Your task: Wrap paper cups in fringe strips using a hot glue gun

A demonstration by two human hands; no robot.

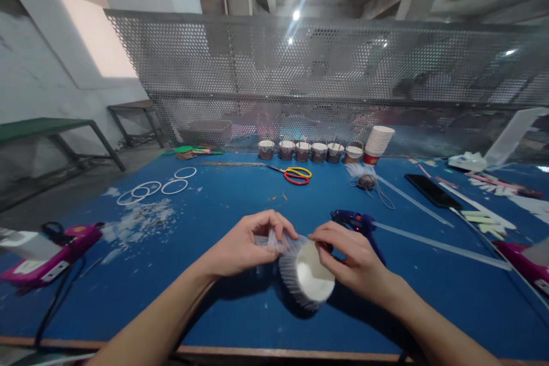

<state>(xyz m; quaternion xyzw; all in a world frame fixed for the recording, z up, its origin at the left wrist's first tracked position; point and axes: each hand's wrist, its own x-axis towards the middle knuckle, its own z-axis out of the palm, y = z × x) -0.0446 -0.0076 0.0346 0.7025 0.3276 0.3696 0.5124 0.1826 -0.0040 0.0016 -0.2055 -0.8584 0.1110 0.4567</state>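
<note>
A white paper cup lies tilted near the front of the table, its mouth facing me. Pleated greyish tulle wraps its left side and lower rim. My left hand pinches a bunched end of the tulle just left of the cup. My right hand is closed on the cup's upper right rim, with the thumb at the opening; part of the rim is hidden behind its fingers. Behind my right hand lies a dark blue glue gun with a small red light and a glue stick running out from its back.
Several decorated cups line the back edge beside stacked paper cups. Red-and-yellow scissors, a twine ball and a phone lie mid-table. White rings and scraps are left; a magenta power strip sits at the left edge.
</note>
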